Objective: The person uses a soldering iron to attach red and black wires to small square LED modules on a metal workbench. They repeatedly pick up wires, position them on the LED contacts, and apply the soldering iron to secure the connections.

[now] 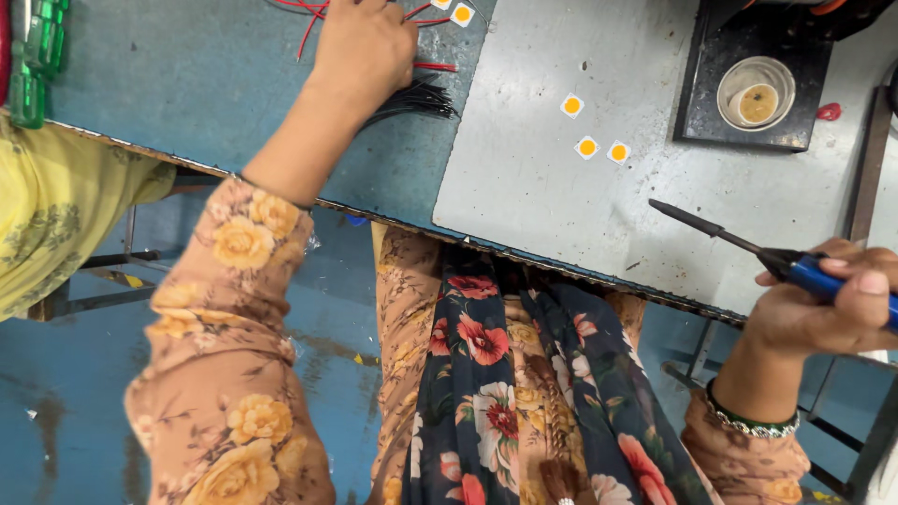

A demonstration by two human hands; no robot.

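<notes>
My left hand (363, 51) reaches across the blue table and rests on a bundle of black wires (416, 99), with thin red wires (313, 17) under and beside it. My right hand (828, 304) grips a soldering iron (748, 248) by its blue handle at the table's near right edge, its dark tip pointing left over the grey metal sheet (524, 178). Three small white squares with orange centres (586, 147) lie on that sheet, apart from both hands. Another such square (462, 13) lies near the top by the red wires.
A black stand with a round tin (756, 92) sits at the far right. A green plastic piece (36, 56) is at the far left edge. Another person's yellow sleeve (56, 206) shows at left. Below the table edge are my floral clothes and the blue floor.
</notes>
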